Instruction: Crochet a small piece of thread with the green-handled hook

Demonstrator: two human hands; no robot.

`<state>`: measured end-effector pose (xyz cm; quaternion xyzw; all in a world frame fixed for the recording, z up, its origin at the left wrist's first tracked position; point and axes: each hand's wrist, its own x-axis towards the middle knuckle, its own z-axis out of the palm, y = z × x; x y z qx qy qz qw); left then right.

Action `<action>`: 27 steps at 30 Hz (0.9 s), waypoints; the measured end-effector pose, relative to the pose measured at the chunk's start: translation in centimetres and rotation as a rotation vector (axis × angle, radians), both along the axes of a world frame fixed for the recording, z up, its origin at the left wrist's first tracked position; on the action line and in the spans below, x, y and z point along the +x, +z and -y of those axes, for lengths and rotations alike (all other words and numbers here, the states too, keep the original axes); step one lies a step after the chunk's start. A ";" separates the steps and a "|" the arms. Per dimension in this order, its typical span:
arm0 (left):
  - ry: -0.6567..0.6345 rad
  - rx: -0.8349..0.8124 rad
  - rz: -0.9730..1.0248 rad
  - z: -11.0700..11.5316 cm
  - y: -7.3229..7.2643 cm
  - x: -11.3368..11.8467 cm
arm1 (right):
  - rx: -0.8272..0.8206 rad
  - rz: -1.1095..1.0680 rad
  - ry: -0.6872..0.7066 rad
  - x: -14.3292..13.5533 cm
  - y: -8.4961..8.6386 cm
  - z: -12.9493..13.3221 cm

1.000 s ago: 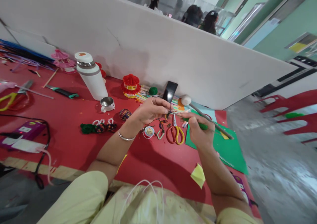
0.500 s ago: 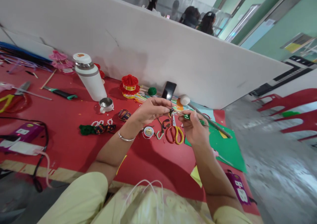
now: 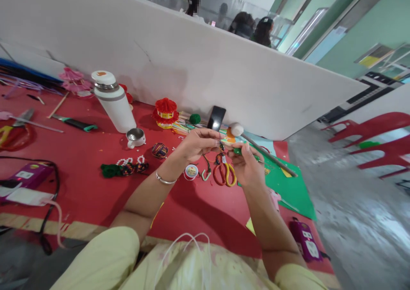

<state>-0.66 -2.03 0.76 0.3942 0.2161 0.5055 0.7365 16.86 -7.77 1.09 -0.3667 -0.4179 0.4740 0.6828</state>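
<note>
My left hand pinches a small dark piece of yarn work between thumb and fingertips. In my right hand is a green-handled crochet hook, its thin tip pointing left to the yarn work. Both hands are raised over the table, their fingertips close together. Under them lie scissors with red and yellow handles. A white thread spool and a pale green bent piece are left of the scissors. A multicoloured yarn ball lies beside my left forearm.
Left on the red table stand a white bottle, a metal cup and a cutter knife. A phone leans at the white partition. Purple power boxes sit at both sides; a pink glue gun lies right.
The right hand has shifted slightly left with the hook, and the hook's metal shaft shows less at the yarn work. The whole view has moved a little.
</note>
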 end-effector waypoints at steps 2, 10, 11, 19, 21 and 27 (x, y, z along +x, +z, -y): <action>0.001 -0.008 0.014 0.0 0.0 0.1 | -0.005 -0.024 -0.020 -0.3 0.0 -0.1; -0.035 -0.014 0.039 0.5 0.9 -0.5 | 0.088 0.008 -0.096 -1.0 -0.1 -0.2; -0.029 -0.023 0.033 0.6 1.0 -0.5 | 0.085 0.007 -0.103 -1.0 0.0 -0.3; -0.007 0.004 0.001 0.7 1.0 -0.4 | 0.138 0.120 -0.110 -0.9 -0.5 -0.3; 0.024 0.009 -0.024 0.7 1.1 -0.4 | 0.179 0.184 -0.141 -0.6 -0.8 -0.4; 0.371 0.259 -0.114 0.5 0.8 -0.3 | 0.270 0.307 -0.184 -0.3 -1.2 -0.5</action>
